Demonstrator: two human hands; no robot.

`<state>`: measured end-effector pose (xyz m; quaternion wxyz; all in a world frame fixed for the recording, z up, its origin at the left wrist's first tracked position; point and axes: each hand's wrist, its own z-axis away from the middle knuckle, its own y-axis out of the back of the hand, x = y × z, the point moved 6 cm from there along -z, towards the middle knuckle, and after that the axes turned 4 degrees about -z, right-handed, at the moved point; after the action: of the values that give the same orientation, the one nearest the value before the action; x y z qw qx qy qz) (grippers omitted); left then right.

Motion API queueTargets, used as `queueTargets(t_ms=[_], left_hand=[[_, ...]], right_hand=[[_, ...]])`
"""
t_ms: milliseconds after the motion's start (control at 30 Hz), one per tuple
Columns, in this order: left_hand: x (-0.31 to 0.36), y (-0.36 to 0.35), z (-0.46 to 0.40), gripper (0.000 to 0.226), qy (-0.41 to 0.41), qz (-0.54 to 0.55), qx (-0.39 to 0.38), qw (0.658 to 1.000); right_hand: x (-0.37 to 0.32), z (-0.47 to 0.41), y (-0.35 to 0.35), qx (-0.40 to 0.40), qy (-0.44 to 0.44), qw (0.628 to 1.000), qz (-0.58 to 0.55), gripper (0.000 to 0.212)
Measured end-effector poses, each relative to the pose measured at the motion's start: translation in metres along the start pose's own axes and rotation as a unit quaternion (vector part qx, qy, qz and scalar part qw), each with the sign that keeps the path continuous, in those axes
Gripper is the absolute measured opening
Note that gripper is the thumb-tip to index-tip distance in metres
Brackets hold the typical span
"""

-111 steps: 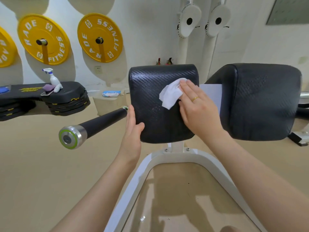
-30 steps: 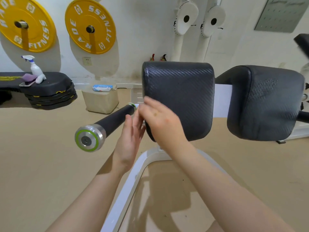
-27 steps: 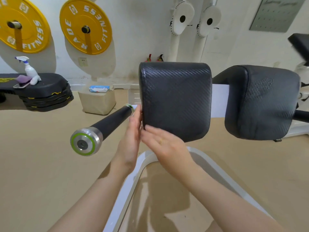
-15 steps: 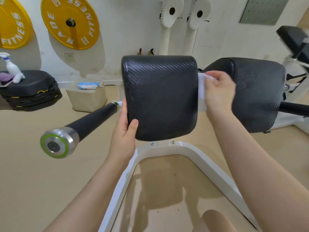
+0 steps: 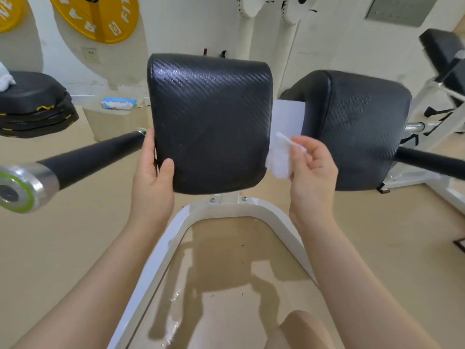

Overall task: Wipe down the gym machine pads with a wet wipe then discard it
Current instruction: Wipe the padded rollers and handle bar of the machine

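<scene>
Since half a second ago, the right hand (image 5: pixel 312 170) is dropping from the upper right edge of the near black textured-vinyl rectangular pad (image 5: pixel 208 122) to its lower right edge, and the head camera is tilting downward so that the yellow weight plate (image 5: pixel 98 16) on the wall is sliding toward the top of the frame. That hand is pinching the crumpled white wet wipe (image 5: pixel 280 159) between thumb and curled fingers, with the wipe lying against or just beside the pad's side; contact cannot be confirmed. The left hand (image 5: pixel 153 172) is gripping the pad's lower left corner, fingers behind the edge and thumb across the front face, steadying it. A second black vinyl pad (image 5: pixel 359 129) to the right is standing near the first, with a narrow gap between them. By judgement, the near pad's right side is being wiped and the far pad remains to be done, as does disposal. Risks noted: the wipe is bunched small, so part of the edge may be missed; the pinch is light, so the wipe may be dragged free against the textured vinyl and fall to the tan floor (image 5: pixel 75 248); the knuckles may catch on the neighbouring pad in the gap. The black bar with a silver, green-ringed end cap (image 5: pixel 17 187) is projecting near the left forearm and could be knocked.
</scene>
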<state>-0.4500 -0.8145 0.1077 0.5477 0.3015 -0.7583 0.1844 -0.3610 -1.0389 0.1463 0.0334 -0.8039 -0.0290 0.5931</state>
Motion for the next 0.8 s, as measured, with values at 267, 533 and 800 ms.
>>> queueTargets(t_ms=[267,533,800], left_hand=[[0.072,0.013,0.024,0.065,0.083,-0.039,0.044,0.995],[0.138,0.065,0.017,0.044,0.195,-0.044,0.052,0.978],[0.135,0.063,-0.007,0.037,0.276,-0.123,0.026,0.953]], right_hand=[[-0.061,0.004,-0.109,-0.245,-0.354,0.903,-0.002,0.019],[-0.169,-0.034,-0.251,-0.467,0.170,0.805,0.324,0.015],[-0.090,-0.027,-0.284,-0.739,0.281,0.299,0.534,0.029]])
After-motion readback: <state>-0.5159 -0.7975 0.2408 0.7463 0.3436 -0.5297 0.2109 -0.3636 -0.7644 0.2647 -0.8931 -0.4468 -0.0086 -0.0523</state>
